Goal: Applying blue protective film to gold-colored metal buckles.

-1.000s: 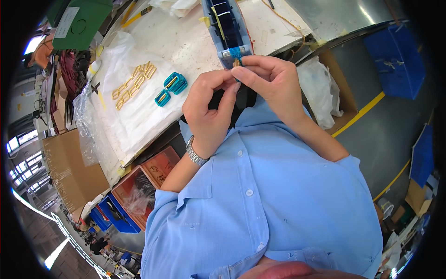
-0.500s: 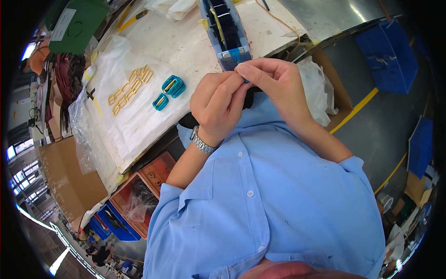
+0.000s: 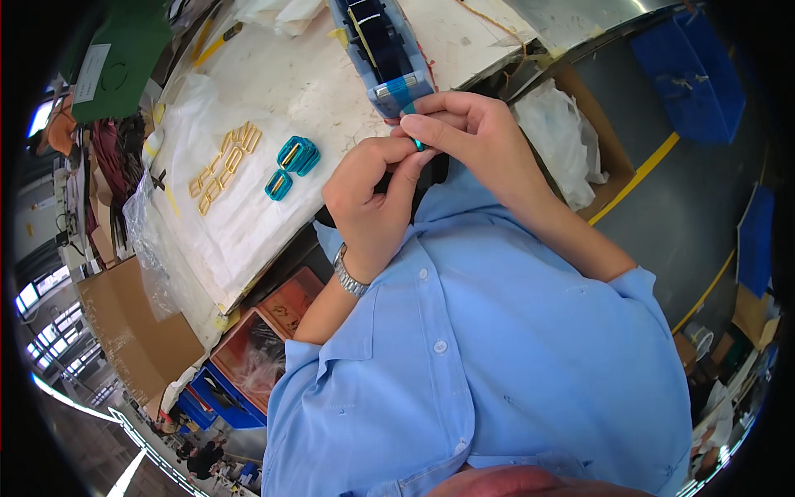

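My left hand (image 3: 368, 195) is closed in a pinch on a small teal-wrapped piece (image 3: 419, 145), mostly covered by my fingers. My right hand (image 3: 480, 141) meets it there, thumb and fingertips pinched together against the same piece. Just beyond my fingers stands a blue-grey tape dispenser (image 3: 396, 98) with a dark roll, and a strip of teal tape (image 3: 404, 86) runs over its front end toward my right fingertips. To the left, gold-coloured metal buckles (image 3: 225, 170) lie in rows on white sheeting. Between them and my hands are several teal-wrapped buckles (image 3: 298, 156), one (image 3: 278, 185) set apart.
The white worktable (image 3: 319, 99) has its near edge beside my left forearm. A yellow cutter knife (image 3: 217, 45) lies at the far left near a green box (image 3: 122, 58). A carton with a white plastic bag (image 3: 563, 141) stands right of my right arm. Orange and blue bins sit below the table.
Both hands have drawn slightly back from the dispenser toward my body, and more of the teal piece shows between the fingers. The whole view has shifted a little.
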`<state>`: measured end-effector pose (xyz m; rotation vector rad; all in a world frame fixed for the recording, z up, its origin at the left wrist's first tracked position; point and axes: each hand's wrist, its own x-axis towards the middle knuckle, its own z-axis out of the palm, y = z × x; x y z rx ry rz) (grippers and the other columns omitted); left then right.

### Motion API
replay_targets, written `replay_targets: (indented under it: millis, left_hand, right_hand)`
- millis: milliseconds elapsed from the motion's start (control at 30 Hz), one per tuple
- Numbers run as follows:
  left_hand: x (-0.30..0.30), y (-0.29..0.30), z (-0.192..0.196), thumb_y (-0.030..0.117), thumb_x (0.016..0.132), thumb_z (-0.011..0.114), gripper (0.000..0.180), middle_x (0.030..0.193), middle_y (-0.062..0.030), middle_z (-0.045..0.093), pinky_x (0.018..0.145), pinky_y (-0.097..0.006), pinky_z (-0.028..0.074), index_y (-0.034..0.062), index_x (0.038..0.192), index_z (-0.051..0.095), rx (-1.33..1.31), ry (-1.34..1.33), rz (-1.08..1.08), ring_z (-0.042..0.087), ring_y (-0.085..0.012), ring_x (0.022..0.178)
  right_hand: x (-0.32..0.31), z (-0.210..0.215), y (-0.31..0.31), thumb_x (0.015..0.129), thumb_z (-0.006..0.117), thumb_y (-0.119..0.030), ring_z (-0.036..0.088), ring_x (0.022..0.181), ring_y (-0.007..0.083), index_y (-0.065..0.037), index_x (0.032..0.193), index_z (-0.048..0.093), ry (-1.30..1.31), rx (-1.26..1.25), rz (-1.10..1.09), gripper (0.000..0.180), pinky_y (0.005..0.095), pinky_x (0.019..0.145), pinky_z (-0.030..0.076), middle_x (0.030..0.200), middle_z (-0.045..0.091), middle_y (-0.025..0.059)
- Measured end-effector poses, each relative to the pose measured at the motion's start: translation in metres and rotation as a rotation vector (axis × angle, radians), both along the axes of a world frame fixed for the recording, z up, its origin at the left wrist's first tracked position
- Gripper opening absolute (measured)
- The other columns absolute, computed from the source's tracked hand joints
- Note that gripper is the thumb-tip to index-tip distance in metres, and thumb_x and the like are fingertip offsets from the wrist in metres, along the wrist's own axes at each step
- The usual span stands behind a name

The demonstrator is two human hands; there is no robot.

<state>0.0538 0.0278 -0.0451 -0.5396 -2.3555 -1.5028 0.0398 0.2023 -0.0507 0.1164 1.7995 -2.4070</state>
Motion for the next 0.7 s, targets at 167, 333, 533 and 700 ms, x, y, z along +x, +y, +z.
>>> replay_targets:
  millis: [167,333,533,700]
  left_hand:
    - [-0.009,0.001,0.001,0.000,0.091,0.086,0.011,0.083,-0.0047,0.074,0.064,-0.024,0.050,-0.0028,0.096,0.076,0.156,-0.264,0.033,0.065,-0.0084,0.068]
    - [-0.018,0.005,0.023,0.005,0.097,0.083,0.011,0.082,-0.0026,0.073,0.061,-0.022,0.050,-0.0040,0.097,0.077,0.287,-0.500,0.018,0.064,-0.0067,0.067]
    - [-0.028,0.003,0.031,0.008,0.100,0.082,0.014,0.082,-0.0036,0.073,0.059,-0.022,0.052,-0.0040,0.098,0.077,0.401,-0.630,-0.024,0.065,-0.0074,0.066]
    - [-0.034,0.000,0.037,0.010,0.100,0.081,0.015,0.081,-0.0038,0.073,0.058,-0.023,0.052,-0.0039,0.097,0.077,0.402,-0.702,-0.029,0.065,-0.0076,0.065]
  right_hand:
    - [-0.012,-0.001,-0.002,0.100,0.083,-0.028,0.064,0.074,0.0038,0.006,0.102,0.083,0.061,0.024,0.004,0.034,0.0234,0.063,0.047,0.081,0.078,0.0032]
    - [-0.019,-0.003,0.002,0.103,0.079,-0.038,0.056,0.065,0.0051,0.004,0.089,0.083,0.066,0.170,0.036,0.044,0.0267,0.059,0.043,0.072,0.073,0.0017]
    - [-0.020,-0.002,0.003,0.105,0.076,-0.041,0.064,0.069,0.0070,0.004,0.101,0.083,0.045,0.012,0.068,0.046,0.0264,0.062,0.048,0.077,0.073,0.0032]
    - [-0.015,-0.008,0.020,0.106,0.074,-0.029,0.075,0.088,0.0107,0.006,0.122,0.077,0.004,-0.087,0.195,0.039,0.0272,0.078,0.058,0.096,0.080,0.0079]
